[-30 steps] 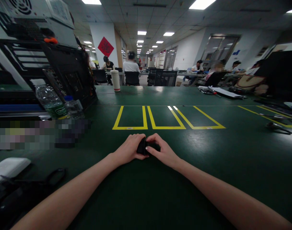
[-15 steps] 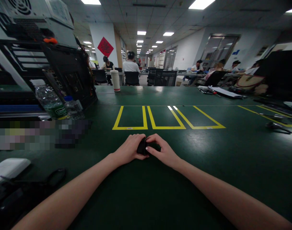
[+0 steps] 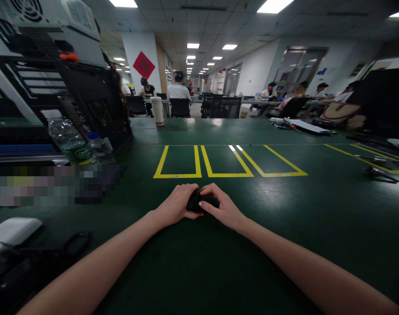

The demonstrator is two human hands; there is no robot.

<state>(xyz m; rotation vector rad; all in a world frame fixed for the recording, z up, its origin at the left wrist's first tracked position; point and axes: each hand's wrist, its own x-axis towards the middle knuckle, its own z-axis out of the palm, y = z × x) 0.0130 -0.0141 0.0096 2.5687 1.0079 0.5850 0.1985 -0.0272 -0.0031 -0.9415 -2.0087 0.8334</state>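
A small dark object [image 3: 193, 201] is between my two hands, low over the green tabletop [image 3: 199, 262]; its kind cannot be made out. My left hand [image 3: 177, 202] wraps around it from the left, with fingers over the top and thumb beneath. From the other side, my right hand [image 3: 223, 206] pinches its right edge between thumb and fingertips. My palms and fingers hide part of the object. Just beyond the hands lie yellow tape outlines [image 3: 178, 176] stuck on the table.
At left stand a large clear bottle [image 3: 70, 138], a blue-capped bottle [image 3: 99, 146] and stacked computer cases [image 3: 94, 100]. A white box [image 3: 14, 234] and dark cables lie near my left forearm. A tall cup [image 3: 157, 111] stands at the far edge; dark tools [image 3: 379, 174] lie right.
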